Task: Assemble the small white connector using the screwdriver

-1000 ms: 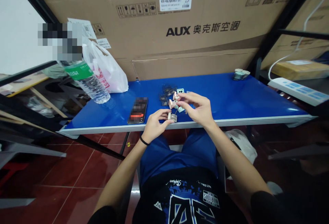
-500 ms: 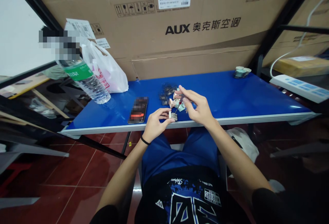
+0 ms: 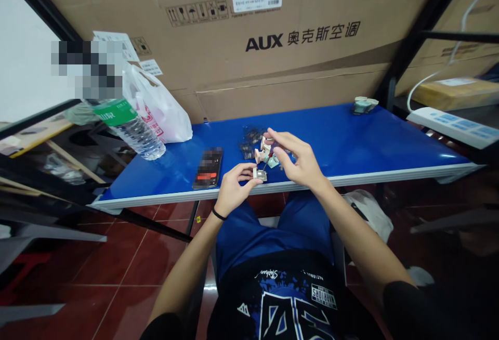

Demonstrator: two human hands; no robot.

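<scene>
Since 1 second ago, the right hand (image 3: 300, 163) is being brought lower and closer to the left hand (image 3: 232, 190), and the small pale part (image 3: 260, 174) pinched in the left hand is being tilted flatter, just above the near edge of the blue table (image 3: 351, 142). The view is also being shifted slightly downward, so the cardboard box (image 3: 273, 43) is being seen a little higher in the picture.

The pale part is being held between the thumb and forefinger of the left hand, the other fingers curled under. A thin tool with a red tip (image 3: 268, 159) is being held in the closed fingertips of the right hand and pointed down at that part; whether the tip is touching it cannot be told. Another pale piece (image 3: 266, 144) is being seen at the right fingertips, but whether it is being gripped or lying on the table cannot be told.

As a judgement, the work is being carried on in mid-course: 1 part is in hand and being fitted, while a heap of dark small pieces (image 3: 249, 140) is lying just behind the hands, seemingly waiting to be used, and a small cluster of pale-green pieces (image 3: 364, 105) is sitting well apart at the far right of the table, possibly finished ones. How many are done cannot be counted.

A phone (image 3: 208, 167) is lying left of the hands, with a water bottle (image 3: 130, 127) and a plastic bag (image 3: 159, 106) further left.
</scene>
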